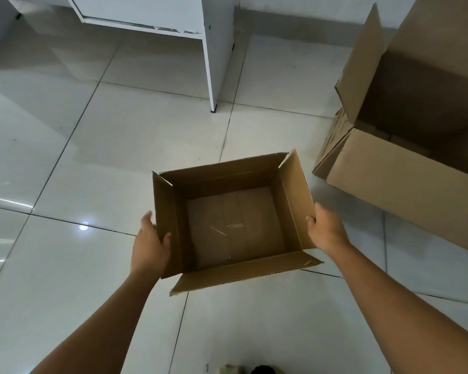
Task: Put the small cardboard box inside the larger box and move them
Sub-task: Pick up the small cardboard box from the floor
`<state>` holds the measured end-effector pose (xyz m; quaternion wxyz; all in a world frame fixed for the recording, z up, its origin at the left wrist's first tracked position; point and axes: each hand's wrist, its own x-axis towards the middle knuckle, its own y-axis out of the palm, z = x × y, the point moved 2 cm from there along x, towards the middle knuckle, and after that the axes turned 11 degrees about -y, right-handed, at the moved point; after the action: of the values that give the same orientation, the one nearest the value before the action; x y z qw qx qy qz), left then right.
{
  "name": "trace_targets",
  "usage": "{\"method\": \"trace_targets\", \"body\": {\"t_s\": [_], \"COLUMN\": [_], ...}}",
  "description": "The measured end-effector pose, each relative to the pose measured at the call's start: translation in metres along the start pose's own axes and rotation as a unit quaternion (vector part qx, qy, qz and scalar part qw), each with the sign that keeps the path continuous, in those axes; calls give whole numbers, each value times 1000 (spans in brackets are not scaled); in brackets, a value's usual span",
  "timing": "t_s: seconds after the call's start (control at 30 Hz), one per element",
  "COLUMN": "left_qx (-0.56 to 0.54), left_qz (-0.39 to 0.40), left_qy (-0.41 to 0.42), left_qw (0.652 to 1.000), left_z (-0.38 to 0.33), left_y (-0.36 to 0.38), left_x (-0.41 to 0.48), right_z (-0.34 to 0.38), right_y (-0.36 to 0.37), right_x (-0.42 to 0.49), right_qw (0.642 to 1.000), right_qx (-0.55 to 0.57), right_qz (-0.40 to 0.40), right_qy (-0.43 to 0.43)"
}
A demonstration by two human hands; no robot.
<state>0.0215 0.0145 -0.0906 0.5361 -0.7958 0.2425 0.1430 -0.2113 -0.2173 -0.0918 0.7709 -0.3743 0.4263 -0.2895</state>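
The small cardboard box (233, 225) is open-topped and empty, with its flaps spread out, and is held above the tiled floor in the middle of the view. My left hand (150, 244) grips its left wall, thumb over the rim. My right hand (326, 229) grips its right flap and wall. The larger cardboard box (405, 184) stands on the floor at the right, open, with tall flaps raised; part of it runs off the frame. The small box is left of it and apart from it.
A white cabinet (216, 49) stands on thin legs at the back, near the wall. Glossy white floor tiles (79, 157) stretch to the left and front. Something dark (262, 369) shows at the bottom edge.
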Motion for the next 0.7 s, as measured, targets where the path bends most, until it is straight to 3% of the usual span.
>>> {"method": "trace_targets", "body": {"t_s": [0.33, 0.7], "left_qx": [52, 42], "left_qz": [-57, -138], "left_qy": [1, 94], "left_qw": [997, 985], "left_z": [-8, -100], "left_y": [-42, -176], "left_x": [-28, -113], "right_z": [29, 68], "right_y": [-36, -179], "right_x": [-48, -135], "right_qw": [1000, 991], "right_qx": [9, 45], "right_qz": [-24, -119], "right_qy": [-6, -30]}}
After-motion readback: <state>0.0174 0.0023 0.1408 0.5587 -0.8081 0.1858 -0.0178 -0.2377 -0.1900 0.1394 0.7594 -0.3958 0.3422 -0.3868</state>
